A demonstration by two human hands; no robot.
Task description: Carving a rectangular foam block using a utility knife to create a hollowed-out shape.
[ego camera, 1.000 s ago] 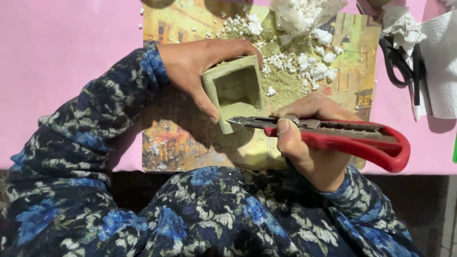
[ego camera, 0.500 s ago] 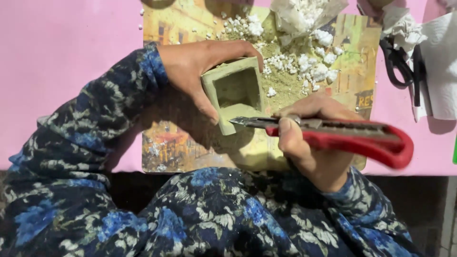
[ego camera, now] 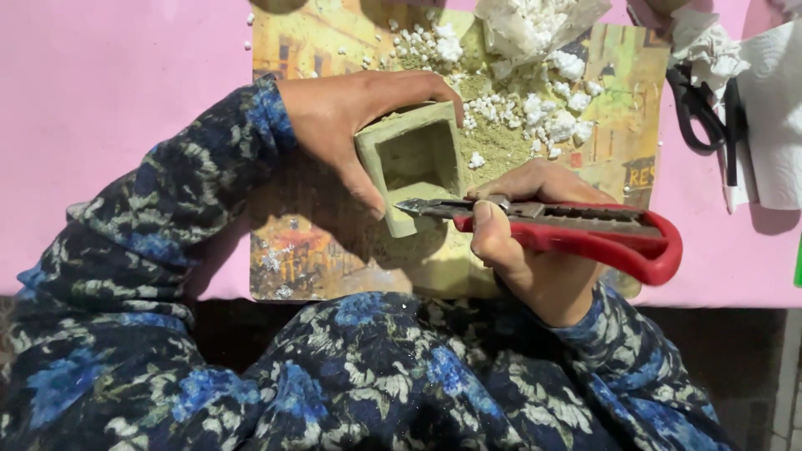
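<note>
the left hand (ego camera: pixel 359 134) is closed around a small square green block with a hollow centre (ego camera: pixel 412 163), thumb along its near left side and fingers over its far edge. the block is held tilted, open side facing up toward the camera, just above the picture-printed mat (ego camera: pixel 317 250) that lies at the near edge of the pink table (ego camera: pixel 125 83), about midway along it.

the right hand (ego camera: pixel 535 242) is clenched on the red handle of a utility knife (ego camera: pixel 568 230), thumb pressed along the top. the blade tip meets the block's near right corner; whether it is cutting in cannot be told.

white crumbs and chunks (ego camera: pixel 535 108) lie scattered over the far half of the mat, with greenish dust among them. a larger white lump (ego camera: pixel 535 25) sits at the mat's far edge.

black-handled scissors (ego camera: pixel 702 108) lie on the table toward its right edge, beside crumpled white paper (ego camera: pixel 773 108), which partly overlaps them.

both arms wear dark sleeves with a blue and white floral print (ego camera: pixel 167 217).
</note>
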